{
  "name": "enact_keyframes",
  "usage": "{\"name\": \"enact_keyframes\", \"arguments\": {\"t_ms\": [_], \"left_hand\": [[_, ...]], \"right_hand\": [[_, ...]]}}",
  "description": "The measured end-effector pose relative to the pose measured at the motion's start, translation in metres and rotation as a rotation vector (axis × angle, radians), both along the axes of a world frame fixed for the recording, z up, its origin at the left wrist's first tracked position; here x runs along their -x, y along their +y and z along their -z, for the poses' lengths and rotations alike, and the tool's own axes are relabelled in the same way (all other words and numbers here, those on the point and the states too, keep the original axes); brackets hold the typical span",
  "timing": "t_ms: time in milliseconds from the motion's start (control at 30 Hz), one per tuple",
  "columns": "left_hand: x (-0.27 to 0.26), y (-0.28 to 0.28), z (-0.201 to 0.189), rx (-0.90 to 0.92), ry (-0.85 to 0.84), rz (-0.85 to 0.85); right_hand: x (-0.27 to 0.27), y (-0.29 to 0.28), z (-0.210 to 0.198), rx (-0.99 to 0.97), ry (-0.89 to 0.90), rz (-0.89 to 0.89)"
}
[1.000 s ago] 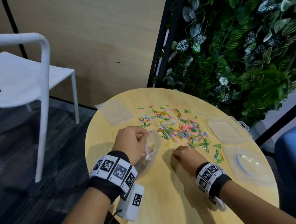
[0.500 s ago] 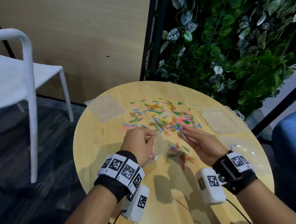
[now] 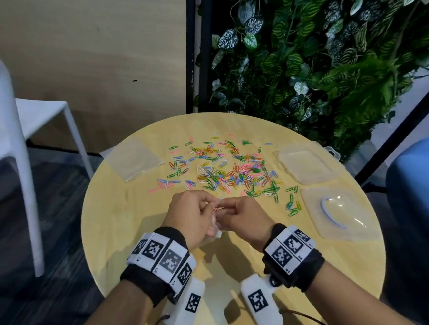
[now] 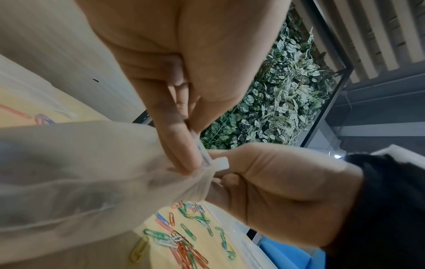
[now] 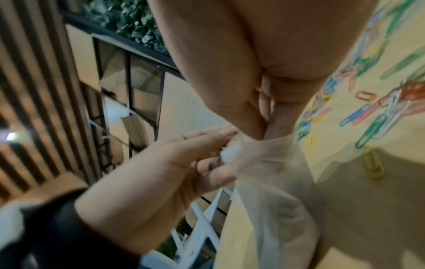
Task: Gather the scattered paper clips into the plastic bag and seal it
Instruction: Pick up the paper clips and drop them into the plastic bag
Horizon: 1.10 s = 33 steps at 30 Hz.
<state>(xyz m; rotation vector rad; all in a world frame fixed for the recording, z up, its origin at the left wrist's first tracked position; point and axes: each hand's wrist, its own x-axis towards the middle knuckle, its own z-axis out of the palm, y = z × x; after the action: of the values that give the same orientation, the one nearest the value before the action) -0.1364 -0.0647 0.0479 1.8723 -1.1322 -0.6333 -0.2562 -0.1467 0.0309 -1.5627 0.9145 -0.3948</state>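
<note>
Clear bag (image 4: pixel 87 174), clips (image 3: pixel 224 171) scattered beyond

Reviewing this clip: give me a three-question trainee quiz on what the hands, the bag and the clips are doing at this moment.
1. True or false: most of the paper clips lie on the round table, outside the bag.
2. Multiple choice: what does the left hand hold? A) a white chair leg B) the top of the plastic bag C) the flat clear lid
3. Short answer: where is the right hand relative to the left?

Key
1. True; the coloured pile is spread beyond the hands.
2. B; its fingers pinch the bag's top edge.
3. Right against it, its fingertips pinching the same bag mouth.
</note>
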Motion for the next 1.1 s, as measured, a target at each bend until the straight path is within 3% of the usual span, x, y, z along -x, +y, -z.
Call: {"name": "enact_keyframes", "arguments": {"t_ms": [167,233,333,467,533,633,733,800,967,1100], "left_hand": [[-0.002,0.002,0.000,0.023,0.029,0.020],[-0.004,0.003,0.001,0.020,0.053,0.022],[-0.008,0.006,0.002,0.034,0.049,0.004],[-0.022,0.012,-0.003,0.055,0.045,-0.055],[-0.034,0.015,-0.004,0.056,0.023,-0.091],[-0.051,0.024,-0.008,0.065,0.050,-0.154],[-0.061,0.030,-0.010,0.050,0.059,-0.173],[-0.064,0.032,-0.012,0.046,0.059,-0.174],[-0.062,0.034,-0.013,0.028,0.058,-0.166],[-0.059,0.033,-0.013,0.007,0.073,-0.158]], "right_hand": [[0.000,0.000,-0.003,0.513,0.183,-0.025],[-0.002,0.000,-0.006,0.641,0.278,-0.113],[0.000,0.004,-0.017,0.645,0.287,-0.260],[0.015,-0.018,-0.027,0.483,0.095,0.009],[0.031,-0.038,-0.023,0.631,0.261,0.052],[0.045,-0.043,-0.003,0.866,0.544,-0.261],[0.037,-0.015,0.031,0.980,0.605,-0.579],[0.030,0.005,0.051,1.037,0.667,-0.688],[0.028,-0.005,0.052,1.131,0.876,-0.662],[0.034,-0.039,0.044,0.870,1.041,-0.589]]}}
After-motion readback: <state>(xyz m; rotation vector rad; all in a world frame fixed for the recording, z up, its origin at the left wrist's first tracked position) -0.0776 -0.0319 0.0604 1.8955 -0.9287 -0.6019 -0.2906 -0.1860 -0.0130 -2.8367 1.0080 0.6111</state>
